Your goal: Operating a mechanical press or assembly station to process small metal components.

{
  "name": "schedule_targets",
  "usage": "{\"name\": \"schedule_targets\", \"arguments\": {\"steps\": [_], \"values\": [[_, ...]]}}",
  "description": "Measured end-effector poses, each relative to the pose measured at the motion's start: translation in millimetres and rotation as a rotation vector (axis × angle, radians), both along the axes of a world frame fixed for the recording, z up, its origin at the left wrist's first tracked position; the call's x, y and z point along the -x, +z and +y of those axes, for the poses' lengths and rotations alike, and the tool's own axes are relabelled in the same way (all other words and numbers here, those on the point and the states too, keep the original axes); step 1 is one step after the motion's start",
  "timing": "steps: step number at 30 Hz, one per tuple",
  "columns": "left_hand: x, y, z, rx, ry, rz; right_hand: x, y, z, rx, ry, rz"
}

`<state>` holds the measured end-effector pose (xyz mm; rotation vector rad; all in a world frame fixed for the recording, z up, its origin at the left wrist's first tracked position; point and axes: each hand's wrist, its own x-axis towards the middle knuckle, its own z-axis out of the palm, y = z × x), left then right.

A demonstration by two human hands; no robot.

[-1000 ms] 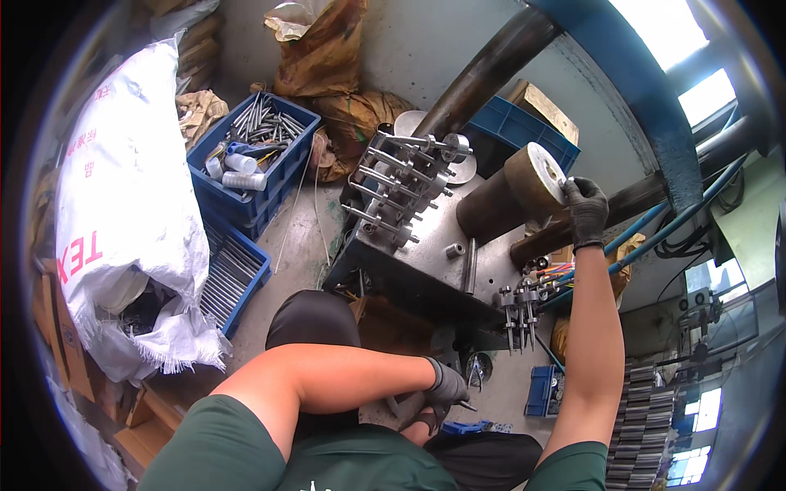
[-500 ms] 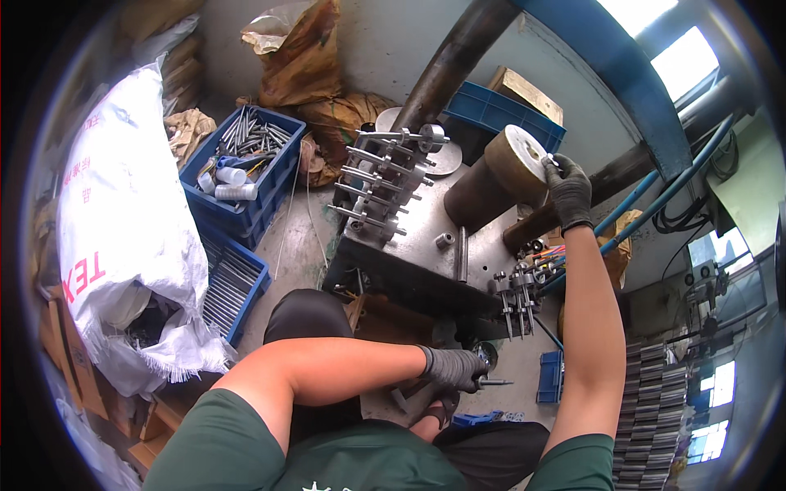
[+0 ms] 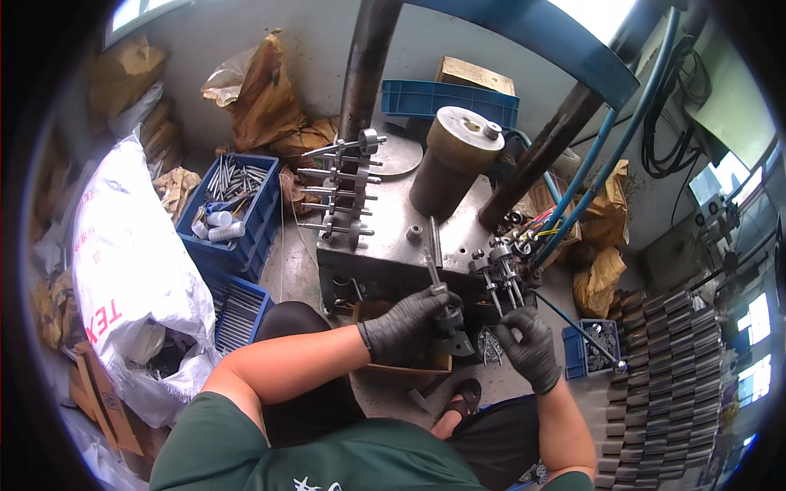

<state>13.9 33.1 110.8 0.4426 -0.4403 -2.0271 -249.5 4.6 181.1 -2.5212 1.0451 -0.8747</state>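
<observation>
My left hand (image 3: 408, 324), in a dark grey glove, is wrapped round a metal shaft (image 3: 434, 270) that points up and away from me. A dark, wider metal piece (image 3: 452, 327) shows just below its fingers. My right hand (image 3: 530, 348), gloved too, is apart from it on the right with fingers curled in; whatever they hold, if anything, is hidden. Beyond that hand, rods with round collars (image 3: 501, 266) stand at the metal bench's corner. On the bench (image 3: 393, 217) rises a thick steel cylinder (image 3: 450, 159), with a small metal ring (image 3: 491, 129) on its top.
A row of collared shafts (image 3: 348, 192) stands at the bench's left. Blue crates (image 3: 254, 217) of metal rods and a white woven sack (image 3: 139, 254) lie further left. Blue hoses (image 3: 602, 176) and dark posts (image 3: 528, 159) frame the right side. Stacked metal parts (image 3: 663, 385) fill the far right.
My right hand has left the cylinder's top and come down towards me. My left hand has moved up and forward, its shaft now pointing away from me. The view has shifted.
</observation>
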Motion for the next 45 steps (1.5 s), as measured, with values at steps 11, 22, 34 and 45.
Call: {"name": "schedule_targets", "arguments": {"steps": [11,22,34,45], "values": [[-27,83,-68,0.539,0.545,-0.519,22,-8,-2,-0.155,0.341,0.402],[-47,190,-294,0.868,0.945,-1.039,10,-48,2,-0.362,0.39,0.466],[-45,176,-303,0.91,0.854,-1.056,30,-28,22,-0.328,0.386,0.639],[-38,182,-301,0.77,0.713,-0.993,51,-7,21,-0.263,0.36,0.542]]}}
